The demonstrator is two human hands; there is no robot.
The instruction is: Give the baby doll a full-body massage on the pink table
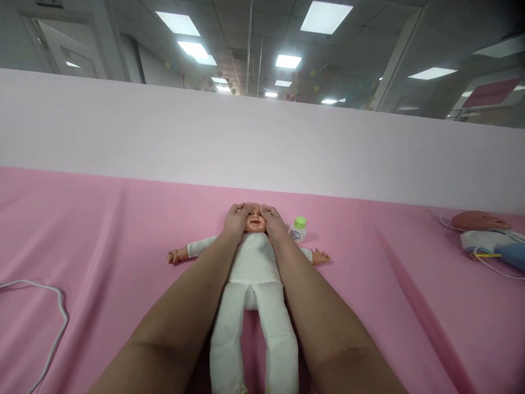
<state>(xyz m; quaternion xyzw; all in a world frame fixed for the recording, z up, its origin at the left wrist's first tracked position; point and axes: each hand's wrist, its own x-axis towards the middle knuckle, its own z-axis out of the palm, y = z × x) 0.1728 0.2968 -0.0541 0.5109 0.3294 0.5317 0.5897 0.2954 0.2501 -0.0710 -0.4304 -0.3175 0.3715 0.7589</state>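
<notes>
A baby doll (255, 262) with a white cloth body lies face up on the pink sheet (135, 219), arms spread and legs toward me. My left hand (237, 219) rests against the left side of its head, and my right hand (272, 219) against the right side. The thumbs lie near the doll's eyes and forehead. Both hands appear curved around the head, which shows between them with its mouth visible. Just right of my right hand stands a small clear bottle (297, 230) with a green cap.
At the far right lies a second doll (479, 220) in white and blue, with thin tubing around it. A white cable (61, 312) curves over the sheet at the left. Behind the sheet rises a white wall (262, 148) with glass above it.
</notes>
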